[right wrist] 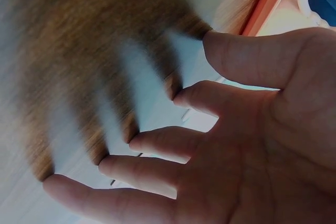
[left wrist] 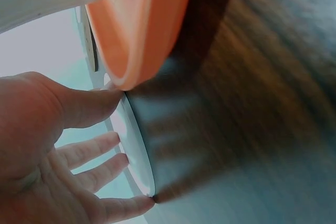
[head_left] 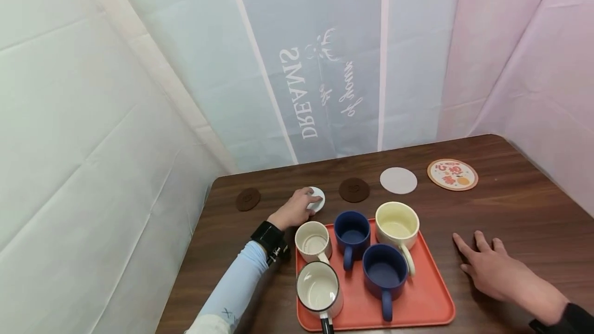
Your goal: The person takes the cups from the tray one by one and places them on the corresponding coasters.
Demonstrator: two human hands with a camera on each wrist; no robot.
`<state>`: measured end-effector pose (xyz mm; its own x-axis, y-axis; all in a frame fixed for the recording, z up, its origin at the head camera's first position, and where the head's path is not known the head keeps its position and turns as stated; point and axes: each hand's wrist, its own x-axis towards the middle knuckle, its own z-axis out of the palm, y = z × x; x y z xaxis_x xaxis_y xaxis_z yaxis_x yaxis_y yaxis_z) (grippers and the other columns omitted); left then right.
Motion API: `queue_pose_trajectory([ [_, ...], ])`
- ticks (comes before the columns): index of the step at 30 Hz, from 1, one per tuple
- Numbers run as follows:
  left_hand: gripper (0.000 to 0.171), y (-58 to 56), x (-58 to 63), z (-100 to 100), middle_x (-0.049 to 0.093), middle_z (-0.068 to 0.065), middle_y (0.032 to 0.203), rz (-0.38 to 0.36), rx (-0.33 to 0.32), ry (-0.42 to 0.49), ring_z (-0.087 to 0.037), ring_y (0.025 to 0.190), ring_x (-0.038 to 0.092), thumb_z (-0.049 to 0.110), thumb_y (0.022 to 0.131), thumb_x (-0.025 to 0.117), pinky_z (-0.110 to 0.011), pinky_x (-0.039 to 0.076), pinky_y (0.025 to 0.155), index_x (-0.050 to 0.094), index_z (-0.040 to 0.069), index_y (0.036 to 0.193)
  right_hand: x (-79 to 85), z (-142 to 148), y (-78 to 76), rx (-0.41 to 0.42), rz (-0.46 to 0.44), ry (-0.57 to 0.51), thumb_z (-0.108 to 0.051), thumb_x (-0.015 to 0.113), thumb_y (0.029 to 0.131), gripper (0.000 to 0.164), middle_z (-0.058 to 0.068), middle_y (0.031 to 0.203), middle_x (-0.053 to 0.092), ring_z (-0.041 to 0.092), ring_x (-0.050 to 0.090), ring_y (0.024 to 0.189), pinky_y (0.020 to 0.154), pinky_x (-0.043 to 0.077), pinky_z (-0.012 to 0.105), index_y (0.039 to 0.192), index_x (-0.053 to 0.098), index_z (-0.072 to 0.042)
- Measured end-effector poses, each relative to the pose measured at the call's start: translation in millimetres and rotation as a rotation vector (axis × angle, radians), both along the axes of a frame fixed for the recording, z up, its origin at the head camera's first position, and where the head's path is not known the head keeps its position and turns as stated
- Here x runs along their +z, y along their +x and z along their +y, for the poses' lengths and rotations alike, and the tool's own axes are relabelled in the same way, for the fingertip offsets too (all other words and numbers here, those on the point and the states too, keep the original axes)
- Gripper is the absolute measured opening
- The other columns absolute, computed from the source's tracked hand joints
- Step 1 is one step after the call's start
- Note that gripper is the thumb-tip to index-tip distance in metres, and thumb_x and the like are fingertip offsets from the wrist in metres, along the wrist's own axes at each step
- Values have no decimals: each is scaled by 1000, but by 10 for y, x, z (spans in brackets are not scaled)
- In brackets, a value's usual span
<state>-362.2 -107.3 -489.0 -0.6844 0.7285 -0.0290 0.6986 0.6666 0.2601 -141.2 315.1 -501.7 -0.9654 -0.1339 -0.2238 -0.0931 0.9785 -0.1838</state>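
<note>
My left hand (head_left: 297, 209) reaches to a small round white coaster (head_left: 318, 199) lying flat on the table. In the left wrist view, the thumb and fingers of that hand are spread over the white coaster (left wrist: 135, 148), fingertips touching its face and edge. Just beside the thumb is the corner of the orange-red tray (left wrist: 157, 30). On the right, my right hand (head_left: 498, 270) rests palm down on the table with fingers spread. The right wrist view shows the fingertips of the right hand (right wrist: 226, 145) on the wood, holding nothing.
On the red tray (head_left: 357, 313) stand a cream mug (head_left: 313, 241), a black-rimmed mug (head_left: 318, 287), two blue mugs (head_left: 352, 236) and a yellow mug (head_left: 397, 223). Along the back lie brown coasters (head_left: 248, 199), a white disc (head_left: 398, 180) and a printed coaster (head_left: 452, 174). Curtains (head_left: 339, 66) hang behind.
</note>
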Motion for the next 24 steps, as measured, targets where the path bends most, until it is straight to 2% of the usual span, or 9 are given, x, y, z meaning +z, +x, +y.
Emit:
queue_pose_trajectory([
  [5, 43, 13, -1, -9, 54, -27, 144, -30, 15, 3, -43, 137, 47, 0, 96, 72, -54, 38, 112, 67, 3, 139, -39, -6, -7, 4, 7, 3, -19, 71, 98, 57, 53, 131, 40, 76, 42, 112, 75, 49, 73, 144, 51, 8],
  [12, 43, -26, -17, 24, 55, -25, 145, -1, 20, -6, -40, 139, 47, 2, 97, 73, -53, 36, 114, 66, 4, 140, -46, -9, -5, 5, 20, 16, -19, 72, 98, 58, 53, 130, 41, 74, 44, 111, 76, 49, 72, 144, 51, 8],
  [15, 43, -21, 2, 15, 54, -24, 145, 3, 22, -2, -40, 138, 47, 4, 98, 74, -52, 37, 113, 67, 5, 140, -34, -16, -3, 1, 17, 19, -19, 72, 98, 57, 53, 130, 41, 74, 44, 110, 75, 49, 72, 143, 52, 9],
  [18, 42, 6, 20, -35, 53, -23, 147, 12, 52, 5, -40, 138, 47, 9, 98, 76, -52, 42, 109, 68, 9, 139, -23, -26, -17, -2, 19, 18, -18, 72, 97, 56, 52, 130, 41, 74, 43, 111, 72, 50, 72, 143, 52, 9],
  [24, 37, 55, -60, -139, 57, -20, 142, 35, 71, 54, -38, 133, 51, 7, 97, 76, -51, 44, 108, 72, 10, 133, -2, -29, -25, -8, -7, 11, -19, 71, 98, 57, 52, 131, 40, 76, 40, 113, 70, 49, 74, 144, 51, 9],
])
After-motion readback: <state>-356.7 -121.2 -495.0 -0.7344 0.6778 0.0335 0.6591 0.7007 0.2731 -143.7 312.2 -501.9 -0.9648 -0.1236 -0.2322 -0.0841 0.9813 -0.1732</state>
